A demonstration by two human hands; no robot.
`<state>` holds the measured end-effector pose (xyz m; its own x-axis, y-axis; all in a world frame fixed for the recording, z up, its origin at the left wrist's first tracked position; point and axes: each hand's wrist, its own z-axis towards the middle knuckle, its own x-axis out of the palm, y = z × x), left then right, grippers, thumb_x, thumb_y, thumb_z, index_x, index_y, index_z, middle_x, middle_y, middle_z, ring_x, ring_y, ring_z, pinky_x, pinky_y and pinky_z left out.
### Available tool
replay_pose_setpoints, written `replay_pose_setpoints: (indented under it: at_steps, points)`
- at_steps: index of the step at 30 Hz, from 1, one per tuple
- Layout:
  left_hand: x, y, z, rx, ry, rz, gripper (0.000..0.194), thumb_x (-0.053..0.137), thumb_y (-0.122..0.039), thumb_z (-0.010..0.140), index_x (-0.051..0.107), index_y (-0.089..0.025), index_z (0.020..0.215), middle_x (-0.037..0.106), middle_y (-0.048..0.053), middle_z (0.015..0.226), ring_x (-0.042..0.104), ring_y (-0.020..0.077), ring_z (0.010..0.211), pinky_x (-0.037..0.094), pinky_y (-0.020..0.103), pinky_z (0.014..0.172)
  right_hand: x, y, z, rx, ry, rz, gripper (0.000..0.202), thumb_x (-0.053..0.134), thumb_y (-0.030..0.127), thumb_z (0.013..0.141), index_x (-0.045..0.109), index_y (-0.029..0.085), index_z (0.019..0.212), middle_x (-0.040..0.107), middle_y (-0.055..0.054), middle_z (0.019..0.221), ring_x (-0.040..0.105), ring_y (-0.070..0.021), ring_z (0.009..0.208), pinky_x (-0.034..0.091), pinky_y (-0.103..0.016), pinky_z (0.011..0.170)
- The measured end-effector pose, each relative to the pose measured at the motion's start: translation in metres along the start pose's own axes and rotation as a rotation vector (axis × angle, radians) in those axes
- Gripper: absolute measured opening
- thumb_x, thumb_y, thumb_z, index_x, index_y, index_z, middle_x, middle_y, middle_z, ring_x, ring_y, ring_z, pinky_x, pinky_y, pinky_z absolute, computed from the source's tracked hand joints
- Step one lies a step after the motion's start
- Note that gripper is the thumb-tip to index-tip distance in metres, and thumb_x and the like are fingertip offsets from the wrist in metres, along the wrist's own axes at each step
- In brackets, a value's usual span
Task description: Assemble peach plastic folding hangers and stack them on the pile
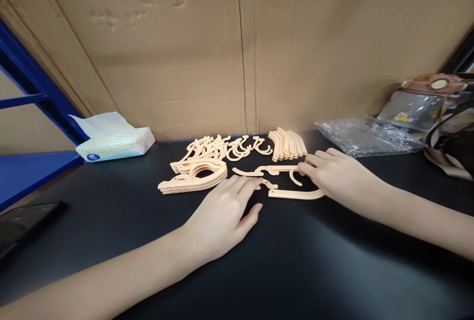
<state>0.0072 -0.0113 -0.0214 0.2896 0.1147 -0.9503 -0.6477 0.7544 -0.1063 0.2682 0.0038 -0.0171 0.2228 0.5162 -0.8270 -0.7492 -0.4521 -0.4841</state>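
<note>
Cream plastic folding-hanger parts lie on the black table. My left hand (224, 211) rests palm down with fingers stretched out and thumb apart, its fingertips at a small hanger piece (270, 184) that they partly cover. With bent fingers, my right hand (328, 174) pinches the right end of a hanger arm (283, 168); the fingertips are partly hidden. A curved hook (295, 179) shows just below those fingers. Nearer to me, a loose hanger arm (296, 194) runs under the edge of my right hand. Beside my left hand is a stack of folded hangers (192, 177).
Behind lie a pile of hooks (207, 148), a few separate hooks (239, 149) and a row of hanger arms (288, 143). A tissue pack (114, 142) stands left, a phone (25, 223) nearer. Clear plastic wrap (370, 137) and a bottle (414, 105) are right. Cardboard (185, 63) backs the table.
</note>
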Motion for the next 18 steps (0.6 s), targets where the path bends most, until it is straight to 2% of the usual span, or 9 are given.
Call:
replay_pose_setpoints:
  at_steps: [4, 7, 10, 14, 16, 18]
  points:
    - [0.000, -0.001, 0.000, 0.035, -0.029, 0.018, 0.024, 0.045, -0.020, 0.092, 0.055, -0.017, 0.114, 0.059, 0.005, 0.104, 0.055, 0.0219, 0.093, 0.048, 0.041, 0.083, -0.003, -0.001, -0.003, -0.030, -0.006, -0.039, 0.024, 0.058, -0.004, 0.068, 0.061, 0.017, 0.080, 0.058, -0.001, 0.069, 0.052, -0.0192, 0.061, 0.025, -0.030, 0.064]
    - [0.000, 0.000, 0.000, 0.036, -0.014, 0.003, 0.021, 0.046, -0.022, 0.093, 0.057, -0.020, 0.110, 0.057, 0.003, 0.098, 0.055, 0.0200, 0.089, 0.048, 0.038, 0.078, -0.007, 0.000, -0.005, -0.031, 0.010, -0.064, 0.024, 0.059, -0.004, 0.065, 0.060, 0.017, 0.076, 0.058, -0.001, 0.067, 0.053, -0.0196, 0.059, 0.024, -0.030, 0.063]
    - [-0.001, 0.001, -0.001, 0.047, -0.003, -0.013, 0.019, 0.046, -0.025, 0.093, 0.058, -0.019, 0.107, 0.056, 0.005, 0.109, 0.054, 0.0195, 0.096, 0.047, 0.036, 0.082, -0.009, 0.001, -0.007, 0.011, 0.059, -0.112, 0.024, 0.059, -0.005, 0.063, 0.060, 0.016, 0.075, 0.058, -0.002, 0.064, 0.055, -0.0208, 0.058, 0.023, -0.030, 0.061]
    - [-0.002, 0.002, 0.000, 0.081, 0.021, -0.013, 0.020, 0.047, -0.030, 0.094, 0.055, -0.017, 0.106, 0.041, 0.008, 0.140, 0.042, 0.0238, 0.124, 0.037, 0.041, 0.101, -0.009, 0.002, -0.009, 0.051, 0.117, -0.145, 0.024, 0.059, -0.005, 0.062, 0.060, 0.015, 0.076, 0.059, -0.003, 0.064, 0.056, -0.0217, 0.059, 0.023, -0.030, 0.060]
    - [-0.003, 0.002, 0.001, 0.067, 0.056, -0.034, 0.019, 0.047, -0.030, 0.094, 0.054, -0.017, 0.107, 0.045, 0.008, 0.139, 0.045, 0.0231, 0.121, 0.039, 0.040, 0.098, -0.009, 0.002, -0.008, 0.049, 0.119, -0.146, 0.025, 0.059, -0.006, 0.061, 0.060, 0.015, 0.076, 0.059, -0.003, 0.065, 0.056, -0.0213, 0.059, 0.023, -0.030, 0.060]
    - [-0.003, 0.002, 0.002, 0.070, 0.060, -0.025, 0.016, 0.048, -0.028, 0.093, 0.054, -0.018, 0.105, 0.054, 0.005, 0.127, 0.052, 0.0213, 0.108, 0.042, 0.039, 0.090, -0.011, 0.002, -0.008, 0.055, 0.086, -0.161, 0.026, 0.059, -0.006, 0.061, 0.060, 0.015, 0.075, 0.059, -0.003, 0.066, 0.055, -0.0211, 0.059, 0.024, -0.031, 0.060]
